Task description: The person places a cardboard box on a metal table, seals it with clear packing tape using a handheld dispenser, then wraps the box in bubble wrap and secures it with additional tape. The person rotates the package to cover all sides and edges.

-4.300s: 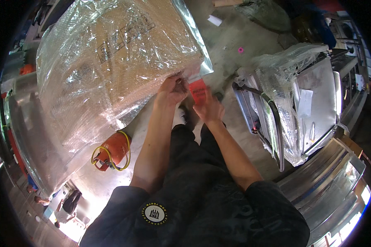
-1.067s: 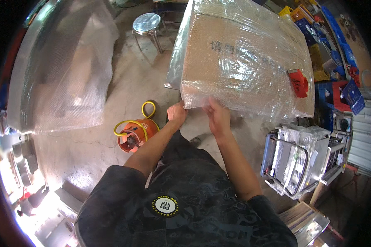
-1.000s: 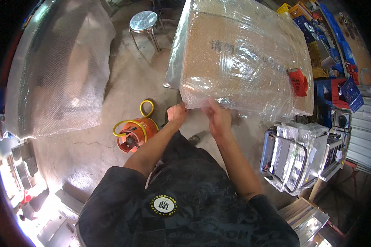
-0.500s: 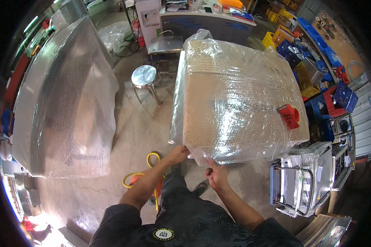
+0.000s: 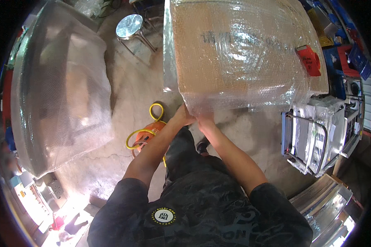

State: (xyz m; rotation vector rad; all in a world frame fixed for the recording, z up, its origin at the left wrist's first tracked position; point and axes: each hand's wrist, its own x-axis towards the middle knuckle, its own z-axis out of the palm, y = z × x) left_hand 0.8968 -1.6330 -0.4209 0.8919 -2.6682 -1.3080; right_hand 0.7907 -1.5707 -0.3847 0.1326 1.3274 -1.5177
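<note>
A large flat piece under a cardboard sheet [image 5: 198, 53] lies before me, covered in clear bubble wrap [image 5: 235, 101]. A shiny metal strip [image 5: 169, 61] shows along its left side. At the near left corner, my left hand [image 5: 186, 115] is closed on the hanging edge of the bubble wrap. Close beside it, my right hand [image 5: 206, 119] also grips the wrap. Film and blur partly cover its fingertips. On top at the right rests a red tape dispenser [image 5: 309, 61], or something shaped like one.
Another bulky bubble-wrapped piece [image 5: 66, 94] stands on the left. A round metal stool [image 5: 129, 26] is at the far left of the cardboard. Near my left leg lies an orange object with a yellow hose [image 5: 156, 111]. A trolley [image 5: 304, 140] carrying wrapped panels stands at right.
My view has tipped down, closer to the near edge. My right hand has moved left, beside my left hand, at the wrap's near left corner.
</note>
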